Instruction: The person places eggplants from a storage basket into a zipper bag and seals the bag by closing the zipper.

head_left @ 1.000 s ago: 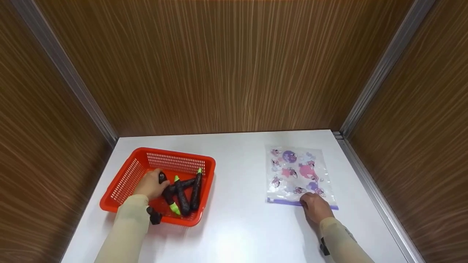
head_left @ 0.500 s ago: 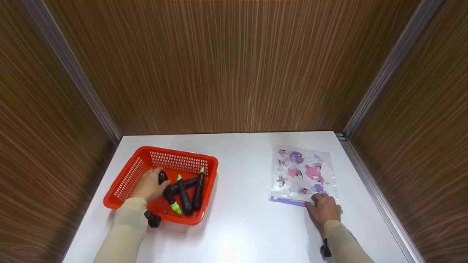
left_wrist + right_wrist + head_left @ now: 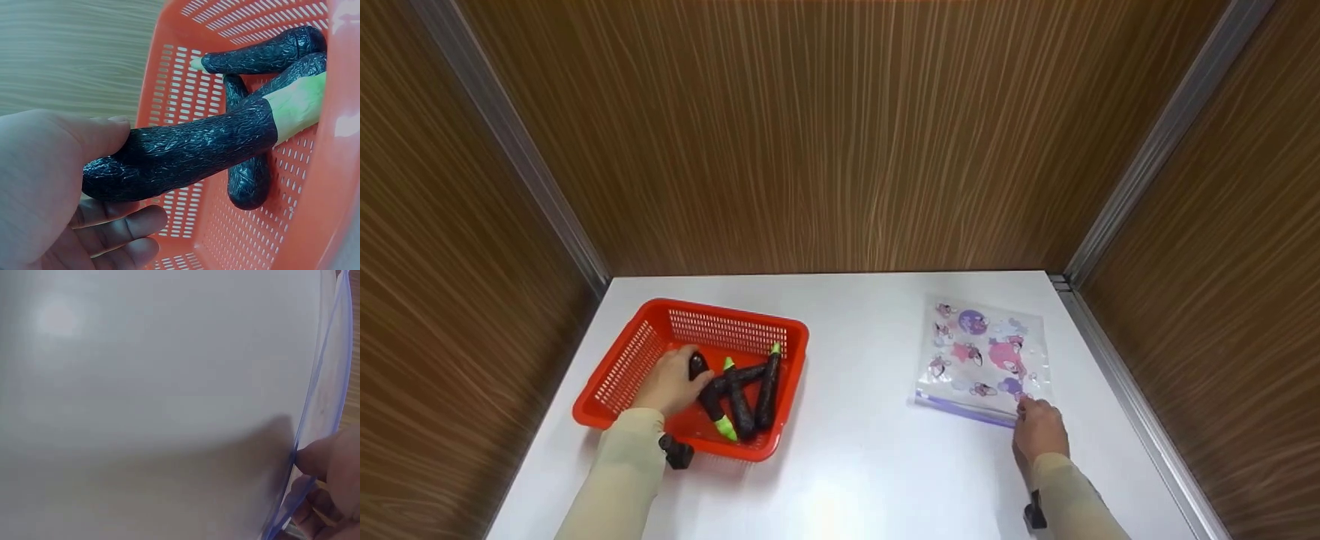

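In the head view my left hand (image 3: 664, 382) is inside the red basket (image 3: 735, 313), gripping the dark end of an eggplant (image 3: 709, 401). The left wrist view shows my thumb over that eggplant (image 3: 197, 146) and fingers beneath; its light green stem end points away from the palm. Other dark eggplants (image 3: 771, 390) lie beside it, one crosswise under another. Over at the right, my right hand (image 3: 1042, 431) pinches the purple-edged mouth of a clear printed zip bag (image 3: 975, 356). Two purple strips (image 3: 349, 332) stand apart around my thumb in the right wrist view.
Basket and bag are on a white table (image 3: 840, 465). Wood-grain panels (image 3: 840, 135) enclose it at the back and both sides, with metal rails (image 3: 1140, 405) along the corners. A dark wrist device (image 3: 676, 452) hangs by the basket's front rim.
My right hand has moved right along the bag's purple edge to its right corner. The bag has shifted right and turned slightly. My left hand keeps its grip on the eggplant.
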`<state>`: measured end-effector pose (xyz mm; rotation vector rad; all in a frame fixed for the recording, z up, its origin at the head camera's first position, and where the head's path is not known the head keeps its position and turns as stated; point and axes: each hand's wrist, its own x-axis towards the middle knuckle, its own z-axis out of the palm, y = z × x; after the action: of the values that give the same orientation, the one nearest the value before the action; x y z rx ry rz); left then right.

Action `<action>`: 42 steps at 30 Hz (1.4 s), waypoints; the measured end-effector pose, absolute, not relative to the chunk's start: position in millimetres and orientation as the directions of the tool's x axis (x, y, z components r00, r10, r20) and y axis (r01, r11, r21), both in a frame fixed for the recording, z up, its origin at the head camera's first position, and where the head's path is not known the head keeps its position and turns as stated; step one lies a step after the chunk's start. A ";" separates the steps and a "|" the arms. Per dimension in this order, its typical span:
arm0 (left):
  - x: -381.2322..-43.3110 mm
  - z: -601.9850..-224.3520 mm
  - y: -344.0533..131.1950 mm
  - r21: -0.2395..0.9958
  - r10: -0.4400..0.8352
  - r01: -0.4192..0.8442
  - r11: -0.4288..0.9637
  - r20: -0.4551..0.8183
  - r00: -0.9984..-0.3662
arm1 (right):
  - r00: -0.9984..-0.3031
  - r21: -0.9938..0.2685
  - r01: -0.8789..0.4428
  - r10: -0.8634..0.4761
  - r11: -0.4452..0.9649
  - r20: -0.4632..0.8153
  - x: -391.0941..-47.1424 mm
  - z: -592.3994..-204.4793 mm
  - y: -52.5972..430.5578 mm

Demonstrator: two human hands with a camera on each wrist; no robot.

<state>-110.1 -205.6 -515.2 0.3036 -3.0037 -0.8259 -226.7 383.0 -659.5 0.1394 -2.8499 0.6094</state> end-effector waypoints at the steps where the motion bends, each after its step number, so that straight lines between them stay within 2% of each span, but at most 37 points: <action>1: -109.8 -515.3 -205.0 0.507 -0.190 -0.182 0.842 -0.037 -0.981 | -0.971 -0.390 -0.137 -0.044 0.911 0.237 -226.7 -659.8 384.6; 8: -108.0 -512.2 -200.4 0.522 -0.192 -0.173 0.835 -0.018 -0.981 | -0.981 -0.384 -0.141 -0.078 0.912 0.175 -222.9 -663.0 386.1; 18: -106.6 -503.0 -191.8 0.581 -0.217 -0.172 0.796 0.007 -0.976 | -0.973 -0.396 -0.231 -0.201 0.889 0.117 -217.6 -664.7 366.5; 24: -104.0 -495.0 -181.8 0.589 -0.210 -0.122 0.799 0.082 -0.974 | -0.947 -0.399 -0.320 -0.283 0.859 0.150 -210.6 -661.8 350.2; 34: -99.2 -483.0 -144.0 0.624 -0.187 -0.076 0.777 0.114 -0.976 | -0.900 -0.388 -0.435 -0.376 0.813 0.222 -201.0 -645.5 322.4; 42: -90.7 -480.1 -103.1 0.624 -0.082 0.084 0.777 0.233 -0.969 | -0.879 -0.385 -0.473 -0.391 0.793 0.274 -189.4 -635.9 308.6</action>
<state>-90.7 -103.1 -480.1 -0.0017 -2.7238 -0.9733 -189.4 308.6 -635.9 0.6817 -2.8021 0.6726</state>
